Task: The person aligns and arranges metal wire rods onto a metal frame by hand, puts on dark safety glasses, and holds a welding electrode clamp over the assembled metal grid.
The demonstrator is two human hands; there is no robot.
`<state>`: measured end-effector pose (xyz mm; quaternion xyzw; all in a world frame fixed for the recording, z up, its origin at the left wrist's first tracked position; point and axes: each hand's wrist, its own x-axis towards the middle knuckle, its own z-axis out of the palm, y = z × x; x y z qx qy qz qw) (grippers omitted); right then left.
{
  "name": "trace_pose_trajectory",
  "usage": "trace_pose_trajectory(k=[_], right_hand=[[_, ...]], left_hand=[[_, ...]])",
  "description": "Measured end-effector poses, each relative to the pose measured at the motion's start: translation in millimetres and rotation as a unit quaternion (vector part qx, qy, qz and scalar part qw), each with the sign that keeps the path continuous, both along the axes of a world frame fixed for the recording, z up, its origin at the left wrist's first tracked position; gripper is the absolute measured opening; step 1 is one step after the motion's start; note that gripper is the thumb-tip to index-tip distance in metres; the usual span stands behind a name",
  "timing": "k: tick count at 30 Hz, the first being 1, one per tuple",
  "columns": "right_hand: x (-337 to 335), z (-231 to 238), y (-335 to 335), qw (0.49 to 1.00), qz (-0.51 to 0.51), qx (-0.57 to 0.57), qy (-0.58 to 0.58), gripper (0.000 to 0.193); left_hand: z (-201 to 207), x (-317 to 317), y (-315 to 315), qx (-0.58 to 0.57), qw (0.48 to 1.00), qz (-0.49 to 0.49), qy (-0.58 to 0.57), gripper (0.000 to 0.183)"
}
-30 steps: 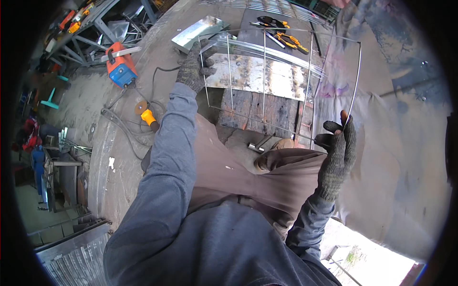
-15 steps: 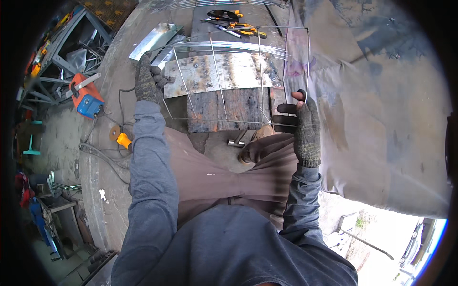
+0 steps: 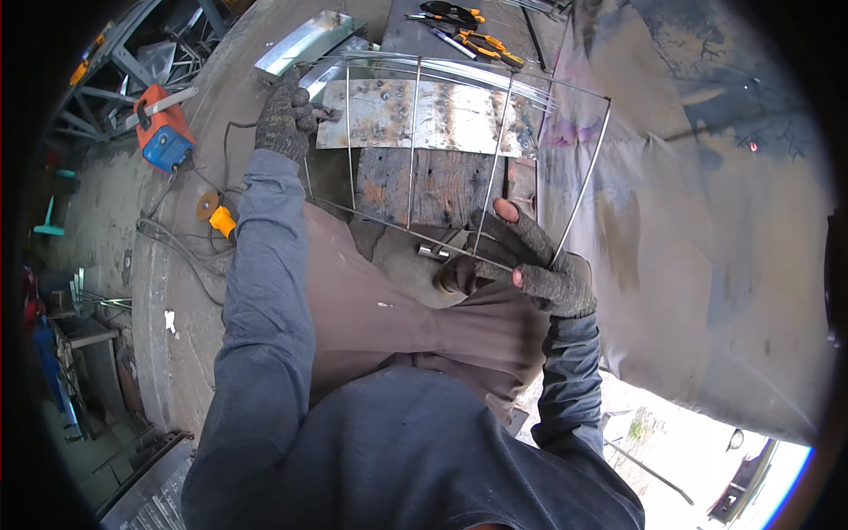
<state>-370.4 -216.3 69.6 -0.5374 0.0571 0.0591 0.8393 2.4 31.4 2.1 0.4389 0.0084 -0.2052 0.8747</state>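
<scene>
A ladder-like frame of thin metal rods (image 3: 412, 146) is held aslant across the space in front of me. My left hand (image 3: 287, 119), in a dark fingerless glove, has its fingers curled round the frame's far left end. At the near right corner, my right hand (image 3: 556, 274), gloved alike, grips the frame with the thumb by the near rod and the other fingers reaching beneath it. Behind the frame lie a scorched metal plate (image 3: 433, 113) and a weathered wooden block (image 3: 450, 181). Loose thin rods (image 3: 521, 87) rest along the plate's far edge.
Yellow-handled pliers (image 3: 495, 49) and a pen (image 3: 453, 42) lie at the back. A bent sheet-metal piece (image 3: 309, 42) is at the far left. Left of my arm are an orange-and-blue machine (image 3: 165, 132), cables, and a yellow tool (image 3: 221, 221) with a disc. A brown sheet (image 3: 689, 247) spreads rightward.
The frame's right end has come nearer and tilted. My right hand has moved down with it and turned, its thumb now by the near rod. My left hand keeps its end.
</scene>
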Motion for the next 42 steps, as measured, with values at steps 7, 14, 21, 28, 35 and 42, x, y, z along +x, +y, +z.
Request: trace_pose_trajectory(k=[7, 14, 21, 28, 35, 42], right_hand=[[-12.6, 19.7, 59.9, 0.986, 0.141, -0.071, -0.043, 0.095], [-20.1, 17.8, 69.3, 0.935, 0.178, -0.298, -0.066, 0.1], [-26.3, 18.0, 91.3, 0.881, 0.161, -0.416, -0.154, 0.101], [-37.1, 16.5, 85.8, 0.836, 0.266, -0.47, -0.102, 0.097], [-67.7, -51.9, 68.3, 0.929, 0.188, 0.133, 0.289, 0.073], [-48.9, -49.1, 76.8, 0.876, 0.121, 0.322, 0.337, 0.079]], left_hand=[[-2.8, -2.4, -6.7, 0.076, 0.997, 0.007, -0.013, 0.037], [1.7, -9.3, -17.1, 0.122, 0.989, 0.064, -0.046, 0.035], [-4.3, -0.4, -13.7, 0.042, 0.999, 0.021, 0.003, 0.037], [1.5, -6.4, -3.4, -0.099, 0.992, -0.077, -0.03, 0.028], [-3.7, 4.3, 2.6, -0.109, 0.983, -0.145, -0.02, 0.043], [-10.2, 8.0, 5.6, -0.018, 0.987, -0.162, -0.01, 0.042]])
